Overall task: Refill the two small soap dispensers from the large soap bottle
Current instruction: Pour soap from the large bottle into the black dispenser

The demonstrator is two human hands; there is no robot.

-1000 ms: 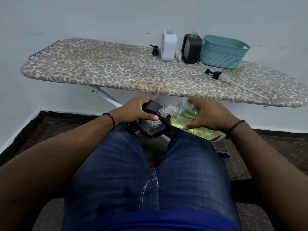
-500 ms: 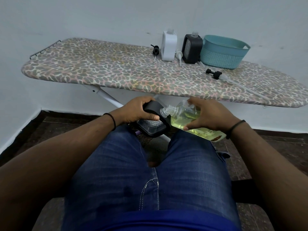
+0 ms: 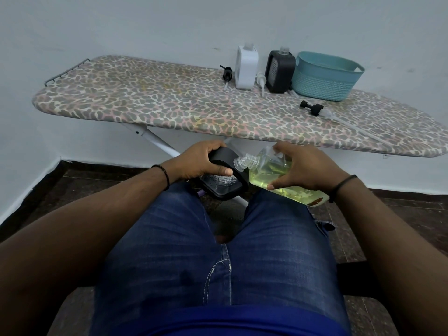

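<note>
Above my knees, my left hand point(image 3: 201, 161) grips a small black soap dispenser point(image 3: 223, 185) with a clear ribbed window, tilted toward me. My right hand point(image 3: 305, 169) holds the large clear soap bottle point(image 3: 269, 173), part full of yellow-green liquid, tipped on its side. Its open threaded neck point(image 3: 243, 162) rests against the top of the black dispenser. On the ironing board stand a white dispenser point(image 3: 246, 66) and a second black dispenser point(image 3: 278, 71), both without pumps.
The leopard-print ironing board point(image 3: 169, 105) spans the view in front of my knees. On it lie a black pump point(image 3: 227, 75), a white pump point(image 3: 261, 80), a long black pump with tube point(image 3: 312, 108) and a teal basket point(image 3: 324, 76). White board legs point(image 3: 157, 141) stand below.
The hands, the bottle and the black dispenser hold almost the same pose; nothing has visibly moved.
</note>
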